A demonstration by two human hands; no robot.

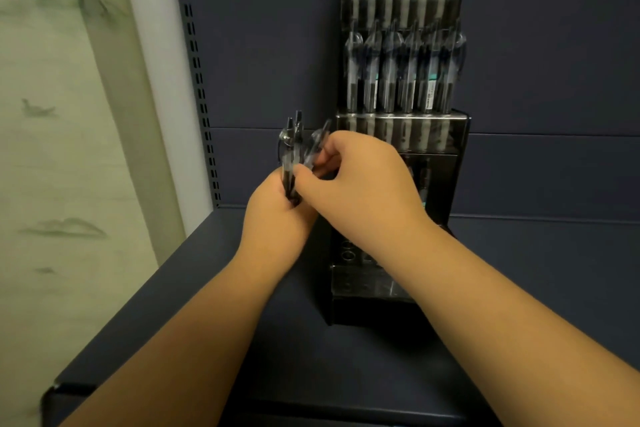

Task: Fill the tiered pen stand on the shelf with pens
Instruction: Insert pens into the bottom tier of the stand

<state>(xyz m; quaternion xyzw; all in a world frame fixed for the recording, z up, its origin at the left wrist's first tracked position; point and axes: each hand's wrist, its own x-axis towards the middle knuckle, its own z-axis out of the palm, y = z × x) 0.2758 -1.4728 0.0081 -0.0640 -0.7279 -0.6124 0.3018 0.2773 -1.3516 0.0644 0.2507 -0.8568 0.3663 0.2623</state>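
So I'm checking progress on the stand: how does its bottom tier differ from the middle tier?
The middle tier holds a full row of upright pens; the bottom tier shows open holes with no pens in them where visible. The middle tier is in plain view, while the right hand and its forearm cover much of the bottom tier. Both belong to the same dark stand.

Both hands (277,215) bunched left of pen stand (398,149), right forearm (450,270) crossing its lowest tier; upper tiers packed with pens (401,73); bare shelf (536,270) open either side.
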